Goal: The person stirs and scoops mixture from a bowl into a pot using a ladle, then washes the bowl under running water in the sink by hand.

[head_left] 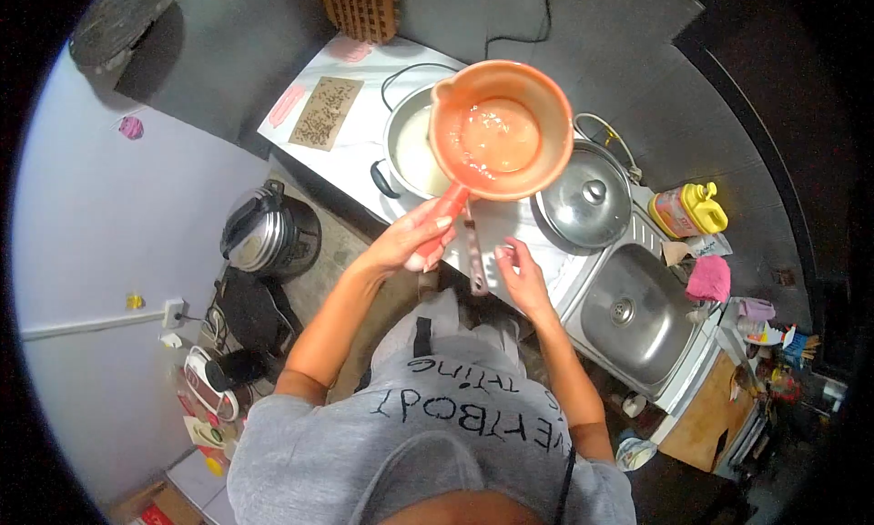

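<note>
My left hand [421, 235] is wrapped round the handle of an orange plastic dipper [553, 161]. Some clear liquid lies in the bottom of its bowl. Behind it, partly covered, is a pot [414, 152] with whitish contents and a black side handle. A brown long handle [475, 265] juts out from under the dipper toward me; what it belongs to is hidden. Just right of that handle, my right hand [523, 277] hangs empty with its fingers loosely curled and apart. A lidded metal pan [583, 197] stands on the counter beyond it.
The steel sink [637, 311] is at right, with a yellow jug [687, 211] and a pink cloth [708, 279] beside it. A brown speckled sheet [326, 113] lies on the white counter [360, 174]. At left, an electric pressure cooker [269, 234] stands low down.
</note>
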`<state>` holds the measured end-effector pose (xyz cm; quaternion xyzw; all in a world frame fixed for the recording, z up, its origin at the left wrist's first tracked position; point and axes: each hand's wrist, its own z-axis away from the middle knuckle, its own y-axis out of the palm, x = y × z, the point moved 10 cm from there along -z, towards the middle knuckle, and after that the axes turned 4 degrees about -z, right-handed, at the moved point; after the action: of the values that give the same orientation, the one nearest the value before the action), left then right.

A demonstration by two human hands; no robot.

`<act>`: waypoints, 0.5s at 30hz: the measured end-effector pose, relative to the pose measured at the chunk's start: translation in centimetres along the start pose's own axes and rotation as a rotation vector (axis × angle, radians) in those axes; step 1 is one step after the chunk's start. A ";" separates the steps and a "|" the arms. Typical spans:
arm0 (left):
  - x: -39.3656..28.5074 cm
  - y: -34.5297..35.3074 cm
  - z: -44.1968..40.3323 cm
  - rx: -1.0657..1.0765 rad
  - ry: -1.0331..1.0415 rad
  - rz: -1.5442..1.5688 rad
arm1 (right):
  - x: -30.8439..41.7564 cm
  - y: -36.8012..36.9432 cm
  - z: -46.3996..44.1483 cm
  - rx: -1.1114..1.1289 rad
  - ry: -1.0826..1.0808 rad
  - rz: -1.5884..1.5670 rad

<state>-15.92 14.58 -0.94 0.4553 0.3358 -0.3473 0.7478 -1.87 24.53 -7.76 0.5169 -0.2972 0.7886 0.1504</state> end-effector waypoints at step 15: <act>-2.3 -9.1 0.8 0.006 -0.108 0.298 | 6.8 1.8 -1.4 -0.185 -0.093 0.577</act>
<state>-24.54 11.17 -2.84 0.4829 0.2226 -0.2573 0.8069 -6.69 23.57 -2.60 0.4310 -0.5089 0.7437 -0.0470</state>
